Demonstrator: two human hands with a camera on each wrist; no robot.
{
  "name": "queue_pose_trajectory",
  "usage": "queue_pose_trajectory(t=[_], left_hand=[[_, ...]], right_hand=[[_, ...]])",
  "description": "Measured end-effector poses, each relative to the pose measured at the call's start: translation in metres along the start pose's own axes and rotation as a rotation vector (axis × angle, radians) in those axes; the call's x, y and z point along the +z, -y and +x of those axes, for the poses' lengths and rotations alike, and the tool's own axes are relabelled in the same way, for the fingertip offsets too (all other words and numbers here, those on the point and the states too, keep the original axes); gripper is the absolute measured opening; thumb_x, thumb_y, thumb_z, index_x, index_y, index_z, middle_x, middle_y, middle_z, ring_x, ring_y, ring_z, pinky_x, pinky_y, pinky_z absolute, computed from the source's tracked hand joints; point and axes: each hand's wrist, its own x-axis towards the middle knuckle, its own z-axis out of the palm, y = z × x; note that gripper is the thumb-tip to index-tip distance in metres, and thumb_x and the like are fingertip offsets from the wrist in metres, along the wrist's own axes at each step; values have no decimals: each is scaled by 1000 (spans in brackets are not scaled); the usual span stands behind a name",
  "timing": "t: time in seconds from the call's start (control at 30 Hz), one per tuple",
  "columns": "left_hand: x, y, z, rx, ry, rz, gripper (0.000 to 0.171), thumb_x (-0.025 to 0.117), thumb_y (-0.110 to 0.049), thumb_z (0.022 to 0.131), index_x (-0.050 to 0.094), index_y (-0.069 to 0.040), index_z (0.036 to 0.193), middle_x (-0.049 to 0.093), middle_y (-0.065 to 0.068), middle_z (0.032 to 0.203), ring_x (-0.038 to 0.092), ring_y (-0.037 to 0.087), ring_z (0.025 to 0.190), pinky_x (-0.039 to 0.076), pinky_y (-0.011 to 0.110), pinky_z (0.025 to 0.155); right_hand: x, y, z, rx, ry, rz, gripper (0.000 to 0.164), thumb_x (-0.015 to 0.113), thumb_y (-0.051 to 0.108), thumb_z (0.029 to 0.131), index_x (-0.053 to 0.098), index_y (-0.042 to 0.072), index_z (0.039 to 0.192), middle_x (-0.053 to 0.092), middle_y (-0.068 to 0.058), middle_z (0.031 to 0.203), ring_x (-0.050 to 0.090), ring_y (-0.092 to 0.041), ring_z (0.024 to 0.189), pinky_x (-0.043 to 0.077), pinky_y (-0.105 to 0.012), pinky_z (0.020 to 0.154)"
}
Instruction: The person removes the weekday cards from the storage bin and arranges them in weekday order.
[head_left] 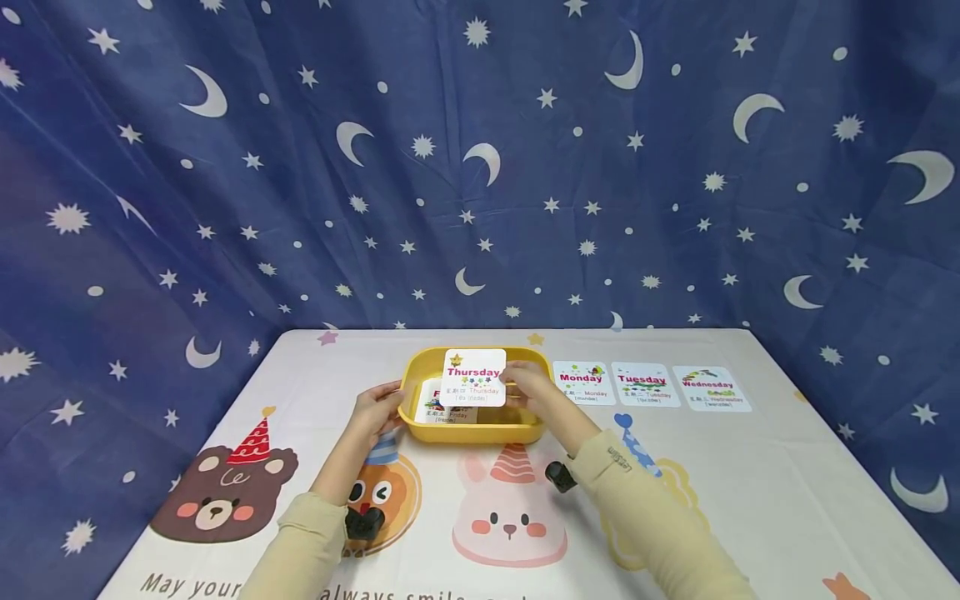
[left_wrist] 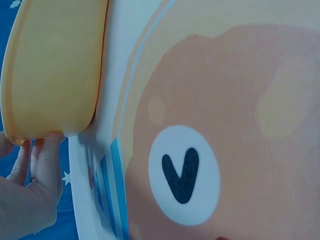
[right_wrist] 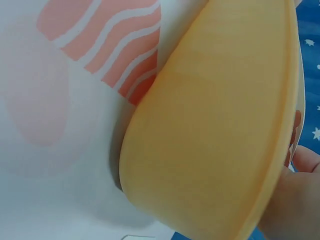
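In the head view, my right hand (head_left: 528, 385) pinches the right edge of a white Thursday card (head_left: 472, 393) over a yellow tray (head_left: 468, 433). Below it, a Friday card (head_left: 431, 412) lies in the tray, partly covered by the Thursday card. My left hand (head_left: 375, 410) holds the tray's left end, thumb at the rim; the left wrist view shows the fingers (left_wrist: 48, 155) against that end wall. From the right wrist, the tray's outer wall (right_wrist: 200, 125) hides most of the card, and part of my right hand (right_wrist: 295, 195) shows past the rim.
Right of the tray, a Monday card (head_left: 583, 383), a Tuesday card (head_left: 646, 385) and a Wednesday card (head_left: 711, 389) lie face up in a row. The white tablecloth (head_left: 772, 500) has printed cartoon animals. A blue curtain (head_left: 480, 167) with moons and stars hangs behind the table.
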Motion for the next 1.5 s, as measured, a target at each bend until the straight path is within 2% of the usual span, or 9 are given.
queue_pose_trajectory(t=[0.1,0.3,0.6,1.07,1.5], left_hand=[[-1,0,-1,6,5,-1,42,48,-8,97,42,5,137,49,27,129,62,10,80,58,21,66],[-2,0,-2,17,10,-7,42,48,-7,97,42,7,136,50,28,128,63,8,76,58,21,65],[-1,1,0,4,8,-1,43,48,-8,97,42,5,137,49,27,129,63,9,78,58,21,65],[-2,0,1,3,16,15,42,48,-9,97,42,4,137,48,26,130,63,10,82,58,23,71],[-1,2,1,1,-5,34,42,48,-9,97,43,3,137,51,24,125,61,10,80,58,21,69]], right_hand=[[9,8,6,59,-56,-19,44,45,-4,89,40,-10,132,51,-10,87,50,-12,61,45,-17,45],[-2,3,-4,14,41,36,48,50,1,88,40,-7,134,51,-7,95,54,-11,68,53,-18,56],[-5,3,-12,21,28,32,45,50,1,89,42,-6,133,56,-7,95,57,-12,71,55,-21,59],[-34,-2,-17,9,68,89,46,48,4,91,37,-5,135,53,-3,96,57,-10,74,54,-21,65],[-54,-5,-25,-29,76,143,45,49,3,91,37,-5,134,56,0,92,56,-9,75,55,-20,65]])
